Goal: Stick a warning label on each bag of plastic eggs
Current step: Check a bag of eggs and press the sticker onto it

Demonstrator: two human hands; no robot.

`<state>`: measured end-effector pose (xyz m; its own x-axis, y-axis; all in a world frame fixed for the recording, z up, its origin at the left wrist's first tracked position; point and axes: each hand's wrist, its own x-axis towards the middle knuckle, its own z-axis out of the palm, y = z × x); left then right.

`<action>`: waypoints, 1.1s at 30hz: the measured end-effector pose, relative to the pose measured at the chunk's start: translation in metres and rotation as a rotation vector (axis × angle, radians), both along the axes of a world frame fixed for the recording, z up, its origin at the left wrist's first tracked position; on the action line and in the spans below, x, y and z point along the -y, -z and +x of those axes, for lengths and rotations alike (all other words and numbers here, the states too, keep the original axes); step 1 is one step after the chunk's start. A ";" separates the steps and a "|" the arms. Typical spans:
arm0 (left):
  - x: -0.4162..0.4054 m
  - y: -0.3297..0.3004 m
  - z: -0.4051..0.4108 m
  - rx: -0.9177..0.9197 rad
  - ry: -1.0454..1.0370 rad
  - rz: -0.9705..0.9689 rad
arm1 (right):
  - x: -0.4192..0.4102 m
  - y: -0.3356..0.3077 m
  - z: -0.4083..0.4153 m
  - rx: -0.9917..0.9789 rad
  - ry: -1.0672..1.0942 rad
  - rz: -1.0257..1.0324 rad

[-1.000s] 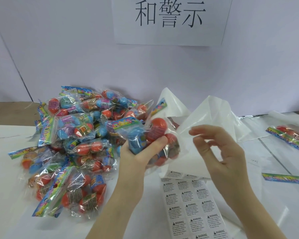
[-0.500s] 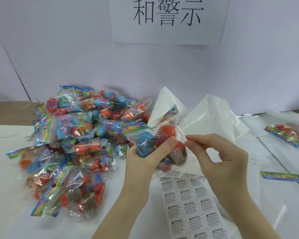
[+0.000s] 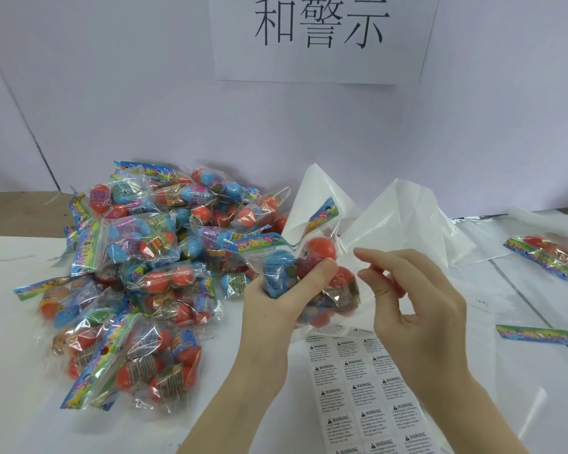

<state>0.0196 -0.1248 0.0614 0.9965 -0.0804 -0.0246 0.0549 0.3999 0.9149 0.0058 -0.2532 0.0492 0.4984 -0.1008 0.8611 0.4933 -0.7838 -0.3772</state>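
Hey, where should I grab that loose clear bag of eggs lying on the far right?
Judging by its pose, pinch the clear bag of orange eggs by its flat colourful header strip along the near edge, coming from the near side; the bulging eggs would likely slip.

I see a pale lilac wall (image 3: 112, 93) with a white paper sign (image 3: 322, 37) taped above my white-covered table (image 3: 10, 371), evenly lit

Heap of egg bags (image 3: 138, 290) on the table (image 3: 10, 371), left; one bag (image 3: 305, 273) held above the label sheet (image 3: 368, 394), just right of the heap; crumpled plastic sheeting (image 3: 404, 221) behind; lone bag (image 3: 548, 253) far right; loose header strip (image 3: 538, 334) nearer, right; wall sign (image 3: 322, 37) behind all.
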 end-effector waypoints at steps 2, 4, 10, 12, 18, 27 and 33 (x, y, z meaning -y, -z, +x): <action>0.002 0.001 0.000 0.016 -0.031 -0.009 | 0.000 0.000 -0.001 0.010 0.019 -0.012; 0.004 0.003 0.000 0.041 -0.060 0.000 | -0.001 -0.001 -0.001 0.013 0.030 -0.011; 0.005 0.007 0.001 0.047 -0.096 0.002 | -0.001 0.001 0.002 -0.028 0.028 -0.030; 0.005 0.006 0.001 0.040 -0.102 0.004 | -0.001 0.002 0.002 -0.057 0.039 -0.046; 0.005 0.003 -0.002 -0.014 -0.081 -0.032 | -0.002 0.001 0.000 -0.118 0.033 -0.033; 0.003 0.004 -0.001 0.041 -0.037 0.049 | -0.002 -0.012 -0.005 -0.472 -0.280 0.630; 0.003 0.000 -0.003 0.060 0.021 0.028 | 0.001 -0.023 -0.008 -0.678 -0.605 0.781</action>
